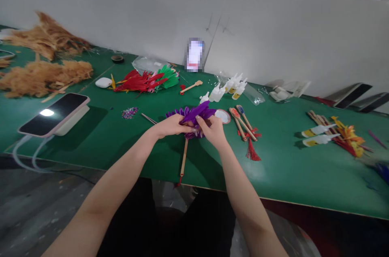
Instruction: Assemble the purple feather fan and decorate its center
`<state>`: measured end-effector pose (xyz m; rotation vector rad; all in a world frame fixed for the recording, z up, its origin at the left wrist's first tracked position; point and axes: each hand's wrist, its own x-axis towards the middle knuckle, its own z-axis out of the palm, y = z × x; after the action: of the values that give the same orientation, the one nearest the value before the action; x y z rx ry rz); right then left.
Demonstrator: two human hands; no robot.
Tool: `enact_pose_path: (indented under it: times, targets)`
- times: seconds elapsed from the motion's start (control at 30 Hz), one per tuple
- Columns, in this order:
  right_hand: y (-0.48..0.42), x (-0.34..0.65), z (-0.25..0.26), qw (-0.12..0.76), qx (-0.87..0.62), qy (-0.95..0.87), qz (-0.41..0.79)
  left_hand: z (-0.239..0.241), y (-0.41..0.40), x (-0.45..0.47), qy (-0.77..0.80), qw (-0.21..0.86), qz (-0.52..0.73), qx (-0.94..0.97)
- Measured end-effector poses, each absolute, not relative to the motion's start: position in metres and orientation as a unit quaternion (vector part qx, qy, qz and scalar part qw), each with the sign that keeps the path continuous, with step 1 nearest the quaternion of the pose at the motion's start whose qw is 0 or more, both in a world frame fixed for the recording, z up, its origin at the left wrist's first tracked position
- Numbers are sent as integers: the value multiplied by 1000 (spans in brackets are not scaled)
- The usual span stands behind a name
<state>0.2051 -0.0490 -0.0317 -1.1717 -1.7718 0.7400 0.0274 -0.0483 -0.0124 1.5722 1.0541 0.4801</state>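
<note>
A purple feather fan [179,112] with a wooden handle [184,158] is between my hands near the table's front edge. The handle points toward me, a red cord at its end. My left hand [170,126] grips the fan's left side, thumb and fingers closed on it. On the right, my right hand [214,129] pinches purple feathers [199,113] that rise above the fan's middle. My fingers partly hide the fan's face. Tweezers [148,118] lie left of the fan, and a round white lid-like disc [223,116] lies just beyond my right hand.
Several white glue bottles [217,93] stand behind the fan. Red feathers [139,81] and green feathers [167,77] lie at the back left. Painted wooden sticks [242,123] with red tassels are on the right. A phone [54,113] on a stand and brown fibre [45,77] occupy the left.
</note>
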Motion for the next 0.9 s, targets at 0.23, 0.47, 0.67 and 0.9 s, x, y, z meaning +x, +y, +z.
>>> enact_pose_path:
  times: [0.23, 0.47, 0.67, 0.9]
  targets:
    - [-51, 207, -28, 401, -437, -742, 311, -17, -48, 25, 429, 577, 179, 671]
    - [-49, 208, -29, 408, -448, -736, 301, -13, -46, 20, 423, 565, 150, 692]
    - [-47, 209, -32, 408, -461, -728, 301, -9, -47, 18, 418, 560, 148, 700]
    - [-48, 208, -33, 406, -464, -725, 307, -13, -47, 20, 423, 554, 161, 698]
